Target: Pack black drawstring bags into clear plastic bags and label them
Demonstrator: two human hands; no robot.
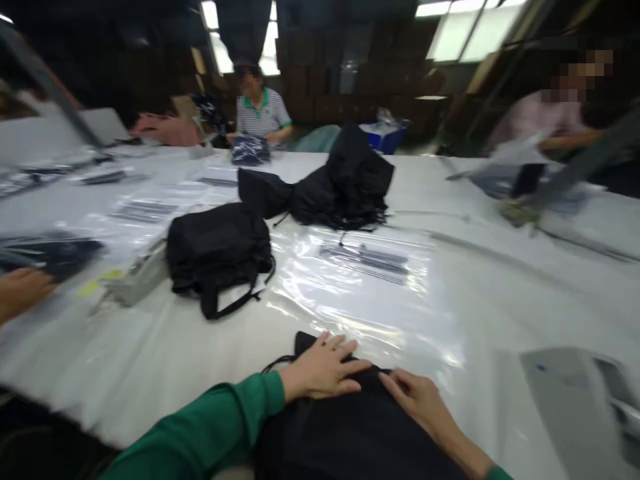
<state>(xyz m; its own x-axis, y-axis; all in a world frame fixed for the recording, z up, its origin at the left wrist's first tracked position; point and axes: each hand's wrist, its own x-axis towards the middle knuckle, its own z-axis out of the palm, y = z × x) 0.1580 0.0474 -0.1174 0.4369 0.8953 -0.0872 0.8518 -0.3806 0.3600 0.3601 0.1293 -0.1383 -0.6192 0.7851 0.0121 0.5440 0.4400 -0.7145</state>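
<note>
A black fabric bag (350, 433) lies at the near edge of the table, right in front of me. My left hand (325, 367) rests flat on its upper part, fingers spread. At the bag's top right edge, my right hand (415, 400) has its thumb and fingers closed on the fabric. A dark cord sticks out left of my left hand. Just beyond the bag lies a stack of clear plastic bags (360, 313) with dark printing. Another black drawstring bag (220, 247) with a strap sits to the left, and a heap of black bags (345, 180) stands farther back.
A white-covered table (210, 360) spans the view. A grey box-like bar (135, 273) stands at left, near another person's hand (25, 290). Two people work across the table, one in a striped shirt (263, 113). A grey board (565, 407) lies at right.
</note>
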